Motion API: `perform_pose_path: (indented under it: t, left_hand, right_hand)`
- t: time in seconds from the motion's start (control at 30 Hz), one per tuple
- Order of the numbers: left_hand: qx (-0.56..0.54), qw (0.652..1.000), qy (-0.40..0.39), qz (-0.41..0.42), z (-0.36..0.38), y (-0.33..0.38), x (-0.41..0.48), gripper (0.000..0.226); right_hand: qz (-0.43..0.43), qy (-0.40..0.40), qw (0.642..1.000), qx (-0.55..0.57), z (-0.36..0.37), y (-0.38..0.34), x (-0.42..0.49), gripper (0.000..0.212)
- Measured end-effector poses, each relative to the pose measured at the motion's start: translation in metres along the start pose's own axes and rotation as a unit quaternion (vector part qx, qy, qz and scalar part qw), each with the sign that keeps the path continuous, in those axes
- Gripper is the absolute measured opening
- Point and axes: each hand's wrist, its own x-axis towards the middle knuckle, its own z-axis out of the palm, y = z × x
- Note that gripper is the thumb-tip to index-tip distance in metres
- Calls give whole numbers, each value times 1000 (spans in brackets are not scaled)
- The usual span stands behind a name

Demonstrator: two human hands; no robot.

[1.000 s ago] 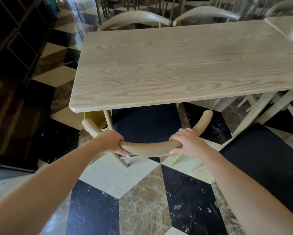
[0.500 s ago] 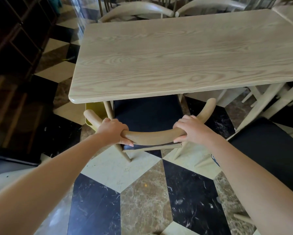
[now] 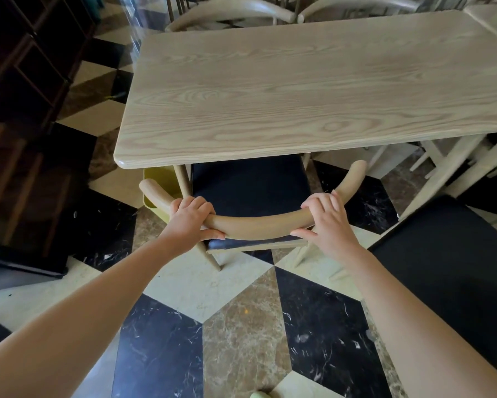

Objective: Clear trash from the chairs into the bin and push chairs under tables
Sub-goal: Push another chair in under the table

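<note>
I have both hands on the curved wooden backrest (image 3: pixel 258 225) of the chair (image 3: pixel 250 191) in front of me. My left hand (image 3: pixel 188 218) is clenched around the rail to the left of its middle, fingers curled over the top and thumb pressed along the near face. My right hand (image 3: pixel 326 222) sits to the right of the middle, and its grip is looser: the fingers lie spread over the top of the rail and the thumb reaches along the near side, so the palm bears on the wood more than it wraps it.

The chair's dark seat cushion (image 3: pixel 248 183) is partly under the pale wood-grain tabletop (image 3: pixel 313 87); the far part of the seat is hidden beneath the near edge, while the near part and the backrest stand out on my side. The two ends of the rail curve away from me, toward the tabletop edge. A yellow bin (image 3: pixel 155 182) stands on the floor just beside the chair's left side, partly under the tabletop's near left corner, next to a table leg (image 3: pixel 182 179).

To my right, another dark seat (image 3: pixel 448 259) stands out from the tabletop. Two more curved chair backs (image 3: pixel 233 8) show beyond the far edge. The floor (image 3: pixel 241 334) is tiled in black, cream and brown marble.
</note>
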Motion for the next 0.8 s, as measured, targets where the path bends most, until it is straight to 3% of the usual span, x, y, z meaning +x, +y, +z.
perform_pose_path:
  t: [0.13, 0.27, 0.4, 0.57, 0.67, 0.8]
  left_hand:
    - [16, 1000, 23, 8, 2, 1, -4, 58]
    - [28, 997, 61, 30, 4, 3, -9, 57]
    - [49, 993, 103, 38, 15, 0, -15, 72]
    - [59, 989, 127, -39, 44, 21, -48, 68]
    - [55, 993, 80, -60, 60, 36, -84, 69]
    - [84, 990, -99, -48, 81, 50, -125, 66]
  right_hand:
    - [30, 15, 999, 31, 3, -4, -4, 63]
    - [109, 44, 993, 32, 13, -19, -18, 85]
    - [193, 58, 979, 30, 24, -43, -34, 94]
    - [265, -40, 962, 58, 42, -82, -81, 90]
    - [263, -120, 956, 47, 46, -95, -122, 87]
    - [263, -250, 931, 36, 37, -103, -176, 86]
